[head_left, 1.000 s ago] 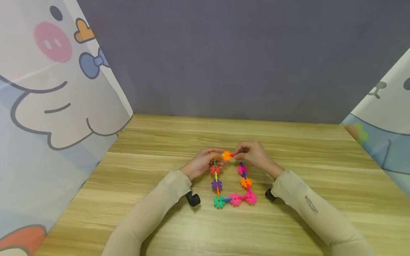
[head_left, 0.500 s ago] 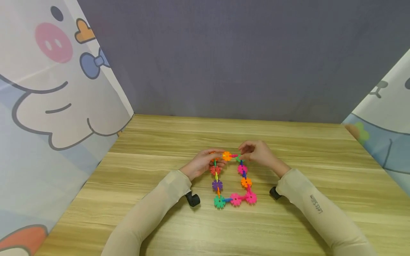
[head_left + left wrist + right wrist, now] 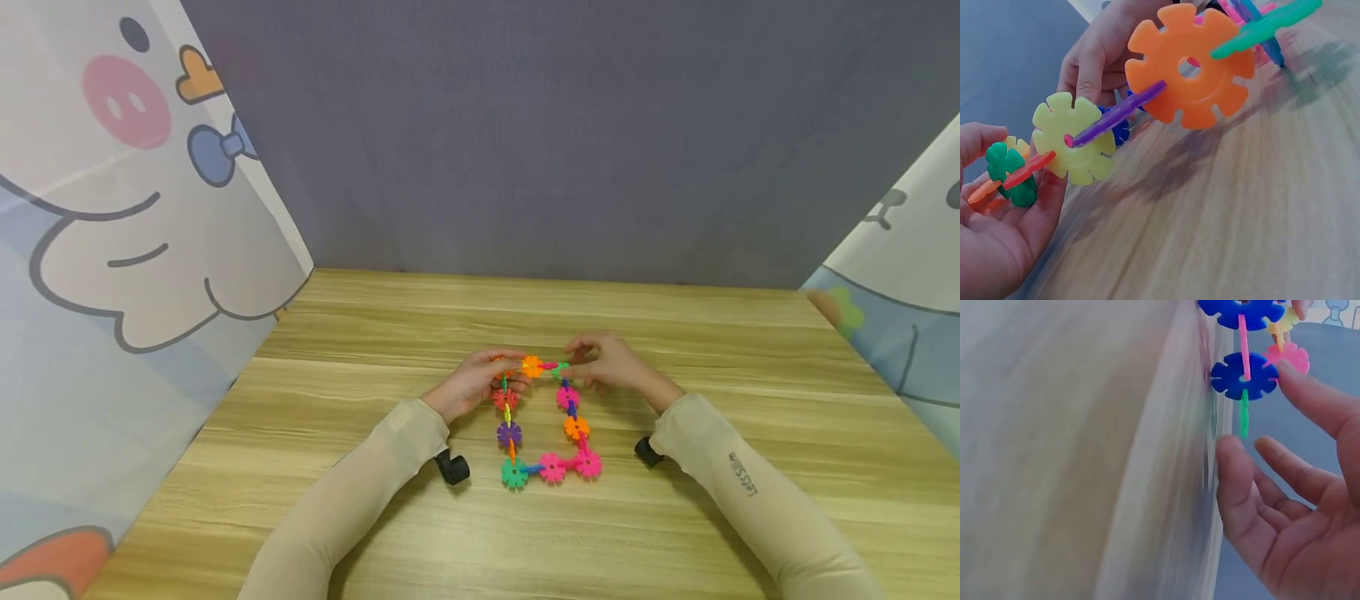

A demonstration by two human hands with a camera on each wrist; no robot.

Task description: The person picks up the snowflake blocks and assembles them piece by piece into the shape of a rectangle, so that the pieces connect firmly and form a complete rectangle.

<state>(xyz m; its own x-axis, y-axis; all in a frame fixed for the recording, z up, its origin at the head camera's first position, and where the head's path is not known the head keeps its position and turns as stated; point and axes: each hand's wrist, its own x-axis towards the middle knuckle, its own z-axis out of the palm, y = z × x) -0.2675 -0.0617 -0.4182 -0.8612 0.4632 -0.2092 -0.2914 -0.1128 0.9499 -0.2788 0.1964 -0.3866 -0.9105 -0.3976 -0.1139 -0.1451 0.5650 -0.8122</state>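
A ring of interlocking plastic flower discs [image 3: 551, 467] forms a rough rectangle above the wooden table. At its upper left corner my left hand [image 3: 477, 379] holds the ring between thumb and fingers, close to the orange disc [image 3: 532, 367]. In the left wrist view, that hand's fingers [image 3: 1041, 212] lie beside a green disc [image 3: 1004, 159] and a red disc [image 3: 1029, 170]. My right hand [image 3: 611, 362] is at the upper right corner, its fingers loosely bent around nothing, beside the green disc [image 3: 560, 371]. Its thumb is close to a blue disc [image 3: 1244, 376] in the right wrist view.
The wooden table [image 3: 390, 333] meets a grey panel [image 3: 525, 150] at the back. Cartoon-printed panels stand at the left [image 3: 150, 208] and right. A black camera mount [image 3: 452, 468] sits at each wrist.
My right hand has let go of the pink and green discs at the upper right corner and moved slightly right, exposing the green disc. The left hand and the ring have hardly moved.
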